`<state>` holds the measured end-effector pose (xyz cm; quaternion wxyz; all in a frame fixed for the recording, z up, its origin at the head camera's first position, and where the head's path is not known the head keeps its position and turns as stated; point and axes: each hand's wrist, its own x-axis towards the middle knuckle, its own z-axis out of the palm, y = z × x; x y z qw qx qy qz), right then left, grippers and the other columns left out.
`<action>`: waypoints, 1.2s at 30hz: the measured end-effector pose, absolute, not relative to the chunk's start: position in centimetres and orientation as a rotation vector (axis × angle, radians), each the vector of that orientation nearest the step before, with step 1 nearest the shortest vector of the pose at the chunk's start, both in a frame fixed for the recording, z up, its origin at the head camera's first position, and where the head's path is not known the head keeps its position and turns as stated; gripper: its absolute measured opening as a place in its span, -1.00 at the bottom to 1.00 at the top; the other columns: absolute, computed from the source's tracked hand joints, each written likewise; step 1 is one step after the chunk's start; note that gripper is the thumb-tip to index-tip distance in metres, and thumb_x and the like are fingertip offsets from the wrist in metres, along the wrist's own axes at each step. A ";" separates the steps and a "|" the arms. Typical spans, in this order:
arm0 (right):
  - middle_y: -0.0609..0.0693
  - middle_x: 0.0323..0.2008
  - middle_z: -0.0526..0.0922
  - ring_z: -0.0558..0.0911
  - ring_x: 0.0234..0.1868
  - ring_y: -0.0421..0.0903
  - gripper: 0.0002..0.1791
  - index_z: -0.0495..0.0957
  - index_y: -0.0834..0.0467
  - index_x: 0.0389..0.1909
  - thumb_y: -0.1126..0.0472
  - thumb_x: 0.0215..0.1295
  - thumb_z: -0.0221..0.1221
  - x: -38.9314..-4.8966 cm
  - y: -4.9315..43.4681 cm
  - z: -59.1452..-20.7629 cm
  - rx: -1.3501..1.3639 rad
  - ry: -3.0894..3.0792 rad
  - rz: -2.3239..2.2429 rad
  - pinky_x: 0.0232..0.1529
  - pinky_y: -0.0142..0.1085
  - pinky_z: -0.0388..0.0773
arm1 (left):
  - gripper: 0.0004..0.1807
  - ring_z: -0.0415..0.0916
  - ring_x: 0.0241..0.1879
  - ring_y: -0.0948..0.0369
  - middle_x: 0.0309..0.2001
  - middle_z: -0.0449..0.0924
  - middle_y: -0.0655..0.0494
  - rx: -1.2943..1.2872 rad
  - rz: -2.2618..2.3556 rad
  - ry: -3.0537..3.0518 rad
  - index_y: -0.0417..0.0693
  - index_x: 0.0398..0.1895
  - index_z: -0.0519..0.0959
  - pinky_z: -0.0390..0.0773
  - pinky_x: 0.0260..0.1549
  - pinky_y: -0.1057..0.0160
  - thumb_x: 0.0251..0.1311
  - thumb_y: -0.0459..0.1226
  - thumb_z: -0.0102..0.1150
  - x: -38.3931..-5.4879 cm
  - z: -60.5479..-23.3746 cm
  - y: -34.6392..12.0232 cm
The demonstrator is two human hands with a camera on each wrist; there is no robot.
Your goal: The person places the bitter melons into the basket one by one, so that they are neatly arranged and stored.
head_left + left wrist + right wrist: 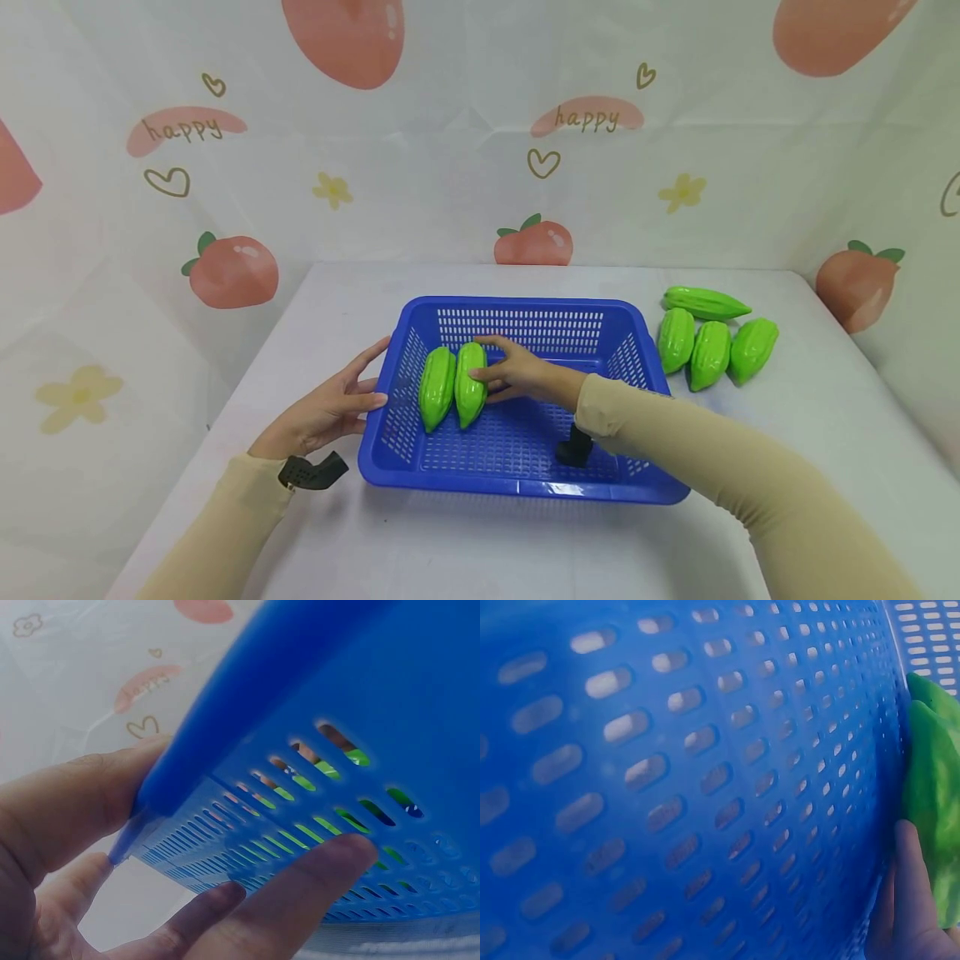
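Note:
A blue plastic basket (517,487) with slotted walls sits on the white table. Inside it, at the left end, two bright green ridged fruits (437,389) with pointed ends lie side by side. My right hand (517,373) reaches into the basket and grips the right-hand green fruit (470,392) between thumb and fingers; the right wrist view shows part of that hand (911,907) against a green fruit (934,795). On the basket's left side, my left hand (326,412) holds the rim (217,697), with fingers (300,889) against the outer slotted wall.
Several more green ridged fruits (711,350) lie close together on the table, right of the basket. A white cloth backdrop (450,167) printed with peaches and flowers stands behind the table (450,542). Black wrist-worn pieces (313,472) show at both cuffs.

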<state>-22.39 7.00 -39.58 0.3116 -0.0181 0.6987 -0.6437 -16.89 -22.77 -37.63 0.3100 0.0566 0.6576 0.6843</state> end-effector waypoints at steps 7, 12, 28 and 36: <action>0.27 -0.02 0.53 0.68 -0.21 0.01 -0.22 0.07 -0.01 0.48 0.36 0.31 0.17 -22.6 6.9 -39.9 -0.045 1.843 -1.693 -0.03 -0.01 0.65 | -0.01 0.63 -0.01 -0.04 0.36 0.27 -0.23 0.149 1.801 1.761 0.55 0.51 -0.19 0.60 -0.03 -0.10 0.28 -0.39 0.15 -17.0 -37.7 -22.6; 0.22 -0.10 0.54 0.64 -0.28 -0.06 -0.22 0.07 0.00 0.48 0.37 0.31 0.17 -22.6 6.9 -40.0 -0.045 1.847 -1.692 -0.03 0.00 0.65 | 0.00 0.63 -0.01 -0.02 0.37 0.25 -0.22 0.148 1.809 1.751 0.55 0.51 -0.19 0.61 -0.03 -0.09 0.27 -0.40 0.16 -17.0 -37.6 -22.6; 0.24 -0.06 0.53 0.64 -0.24 -0.02 -0.22 0.09 0.00 0.47 0.36 0.29 0.19 -22.6 6.6 -40.3 -0.024 1.868 -1.693 -0.05 -0.01 0.66 | 0.01 0.64 -0.02 -0.02 0.32 0.34 -0.19 0.156 1.805 1.756 0.54 0.52 -0.21 0.61 -0.04 -0.09 0.27 -0.41 0.15 -17.0 -37.5 -22.4; 0.33 0.04 0.50 0.65 -0.06 0.13 -0.24 0.11 0.03 0.46 0.35 0.29 0.20 -22.5 6.5 -40.2 -0.028 1.897 -1.680 -0.06 -0.01 0.66 | 0.01 0.64 -0.03 -0.01 0.35 0.27 -0.27 0.179 1.794 1.756 0.49 0.53 -0.24 0.61 -0.03 -0.08 0.27 -0.39 0.15 -16.9 -37.4 -22.3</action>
